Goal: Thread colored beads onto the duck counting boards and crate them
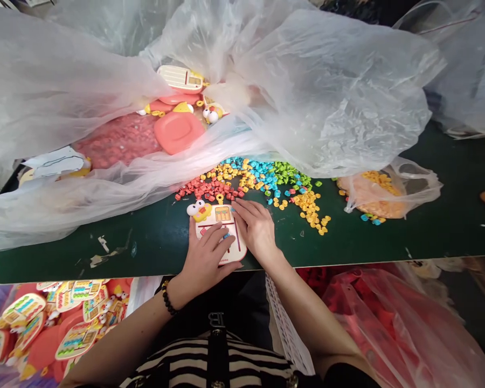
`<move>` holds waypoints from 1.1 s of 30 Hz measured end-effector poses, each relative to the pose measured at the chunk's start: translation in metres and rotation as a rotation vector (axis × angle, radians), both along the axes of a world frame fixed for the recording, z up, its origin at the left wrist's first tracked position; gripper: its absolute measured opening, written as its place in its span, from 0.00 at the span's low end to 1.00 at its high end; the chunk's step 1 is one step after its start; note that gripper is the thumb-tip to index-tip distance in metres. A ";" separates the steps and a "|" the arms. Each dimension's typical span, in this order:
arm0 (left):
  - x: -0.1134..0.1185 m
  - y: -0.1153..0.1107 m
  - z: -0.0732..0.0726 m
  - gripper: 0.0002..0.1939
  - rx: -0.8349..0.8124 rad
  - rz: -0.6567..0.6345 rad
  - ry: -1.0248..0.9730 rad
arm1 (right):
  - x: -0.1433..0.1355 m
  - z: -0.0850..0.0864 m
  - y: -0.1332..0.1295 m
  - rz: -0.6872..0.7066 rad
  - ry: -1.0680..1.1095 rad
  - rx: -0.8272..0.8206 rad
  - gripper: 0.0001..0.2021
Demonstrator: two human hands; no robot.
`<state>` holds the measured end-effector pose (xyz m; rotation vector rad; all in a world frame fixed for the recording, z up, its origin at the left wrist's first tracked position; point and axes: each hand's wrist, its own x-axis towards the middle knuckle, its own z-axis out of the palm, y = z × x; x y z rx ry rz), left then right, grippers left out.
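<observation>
A cream toy board [238, 249] with dark slots lies near the table's front edge. A yellow chick head [202, 211] with bulging white eyes sits at its upper left corner, beside a yellow ring [220, 199]. My left hand [205, 253] grips the board from the left and below, fingers spread over its face and thumb along the lower edge. A blue bead [226, 235] shows by those fingertips. At the board's upper right, my right hand [256, 226] has its fingers closed together against a small blue bead [233, 210]; the thumb is partly hidden.
Loose red beads [210, 189], blue beads [262, 171], green beads [293, 175] and yellow beads [309, 209] lie behind the board. A large clear plastic bag [331, 91] covers the back. Another small bag [375, 196] stands right. Finished-looking toys [76, 339] fill a container below left.
</observation>
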<state>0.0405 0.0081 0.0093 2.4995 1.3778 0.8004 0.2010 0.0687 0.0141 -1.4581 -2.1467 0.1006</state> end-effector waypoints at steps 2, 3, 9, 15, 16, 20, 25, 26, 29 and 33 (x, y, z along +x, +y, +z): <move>0.000 -0.001 0.000 0.21 0.000 0.028 -0.016 | 0.002 0.000 -0.001 -0.005 -0.018 -0.002 0.14; 0.000 -0.002 -0.001 0.22 0.002 0.035 -0.024 | 0.003 0.001 -0.001 -0.007 -0.021 -0.009 0.14; -0.002 -0.004 -0.004 0.28 0.011 0.059 -0.034 | 0.009 0.001 -0.001 0.029 -0.027 -0.061 0.13; 0.000 -0.003 -0.009 0.42 0.060 0.099 -0.029 | 0.002 -0.004 -0.033 0.091 0.081 -0.080 0.16; 0.000 -0.003 -0.008 0.41 0.054 0.091 -0.016 | 0.002 -0.004 -0.036 0.111 0.098 -0.088 0.16; 0.001 -0.004 -0.003 0.30 0.010 0.053 0.036 | 0.023 -0.002 -0.018 0.069 0.140 -0.043 0.14; -0.002 -0.003 0.000 0.20 0.002 0.027 0.025 | 0.062 -0.005 0.022 -0.253 -0.010 0.058 0.12; -0.003 -0.003 -0.001 0.21 0.000 0.025 0.018 | 0.063 -0.005 0.024 -0.243 -0.043 0.058 0.11; -0.004 -0.004 -0.002 0.25 -0.013 0.044 0.002 | 0.049 -0.003 0.017 -0.152 -0.016 0.079 0.10; -0.003 -0.004 -0.002 0.30 0.002 0.069 -0.003 | 0.014 0.001 0.005 0.025 0.060 0.039 0.10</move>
